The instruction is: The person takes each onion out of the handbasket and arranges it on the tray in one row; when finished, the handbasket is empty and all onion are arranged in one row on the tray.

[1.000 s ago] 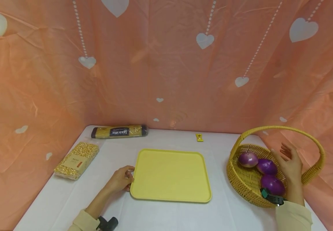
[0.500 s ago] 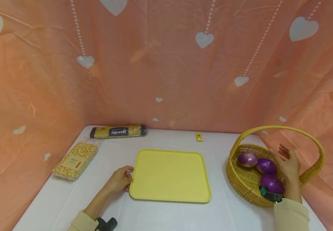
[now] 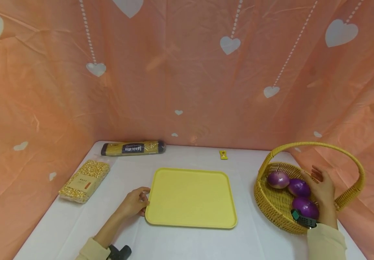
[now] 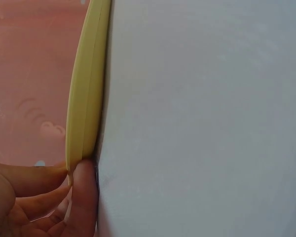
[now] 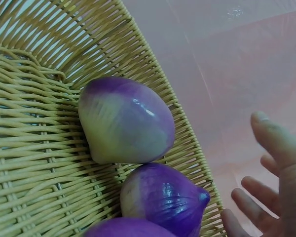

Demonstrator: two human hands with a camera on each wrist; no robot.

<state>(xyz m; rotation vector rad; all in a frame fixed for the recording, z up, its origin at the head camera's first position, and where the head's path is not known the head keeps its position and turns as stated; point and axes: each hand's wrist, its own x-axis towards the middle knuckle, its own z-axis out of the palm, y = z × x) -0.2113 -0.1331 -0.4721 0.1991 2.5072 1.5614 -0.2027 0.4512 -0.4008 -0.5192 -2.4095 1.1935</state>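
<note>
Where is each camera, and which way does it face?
Head: head-worn, facing forward and down at tray and basket; left hand, right hand, forearms show.
Left wrist: wrist-worn, facing tabletop and tray; left hand partly shows.
Right wrist: wrist-worn, facing into the basket; right hand partly shows.
Shared by head and right wrist: purple onions.

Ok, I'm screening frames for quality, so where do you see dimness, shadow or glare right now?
Head view: brightest of the three, the yellow tray fairly evenly lit; left wrist view: dim and greyish, a thin dark shadow between tray and white tabletop; right wrist view: also dim, small glare spots on the pale-sided purple onion.
</note>
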